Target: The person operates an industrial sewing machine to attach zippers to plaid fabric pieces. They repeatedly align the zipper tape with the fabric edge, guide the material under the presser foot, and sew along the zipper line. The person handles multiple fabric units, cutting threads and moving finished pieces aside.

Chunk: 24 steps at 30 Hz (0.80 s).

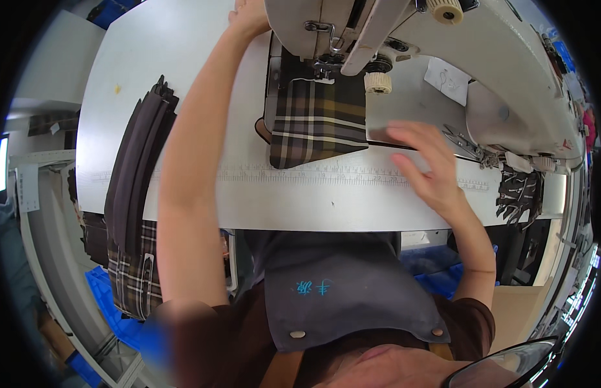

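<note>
A plaid fabric piece (320, 126) in brown, black and white lies under the needle area of a sewing machine (333, 32). Its near edge slants, and its far end disappears beneath the machine head. To its right, my right hand (432, 165) hovers over the table edge of the machine bed, fingers and thumb apart, holding nothing I can see. My left arm stretches far across the table, and my left hand (249, 18) is beside the machine head's left side. Its fingers are mostly cut off by the top of the picture and the machine.
Dark fabric strips (140, 161) are stacked at the left, over plaid pieces (131, 278) hanging off the edge. A ruler scale (300, 176) runs along the white table (333, 207). Metal snips (461, 140), a white paper (447, 80) and small dark cloth pieces (519, 194) are at the right.
</note>
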### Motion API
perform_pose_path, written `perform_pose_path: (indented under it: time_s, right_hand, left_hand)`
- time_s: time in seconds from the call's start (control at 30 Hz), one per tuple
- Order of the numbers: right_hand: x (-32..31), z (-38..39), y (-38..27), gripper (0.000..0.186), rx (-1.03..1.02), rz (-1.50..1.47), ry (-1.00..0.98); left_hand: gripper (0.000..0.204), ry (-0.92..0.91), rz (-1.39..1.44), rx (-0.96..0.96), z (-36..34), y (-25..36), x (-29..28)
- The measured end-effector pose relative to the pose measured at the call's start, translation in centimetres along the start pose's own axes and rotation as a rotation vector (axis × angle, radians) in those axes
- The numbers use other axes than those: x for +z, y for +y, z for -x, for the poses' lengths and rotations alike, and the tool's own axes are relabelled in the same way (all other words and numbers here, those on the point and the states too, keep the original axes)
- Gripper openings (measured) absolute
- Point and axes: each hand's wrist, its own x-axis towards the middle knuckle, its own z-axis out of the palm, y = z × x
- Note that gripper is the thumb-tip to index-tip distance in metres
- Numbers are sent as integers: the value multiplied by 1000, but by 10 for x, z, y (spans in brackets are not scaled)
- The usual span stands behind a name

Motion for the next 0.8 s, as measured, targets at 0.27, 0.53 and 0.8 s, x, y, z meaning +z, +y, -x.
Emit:
perform_pose_path:
  time_s: [0.27, 0.53, 0.8]
  right_hand:
    - [61, -55, -9, 36, -272, 158, 92]
    - [61, -47, -7, 66, -165, 341, -108]
    - [42, -72, 33, 39, -64, 577, -28]
  left_hand:
    - [15, 150, -194, -11, -27, -63, 73]
    - [23, 459, 160, 107, -69, -48, 17]
    - [20, 406, 766, -7, 131, 13, -105]
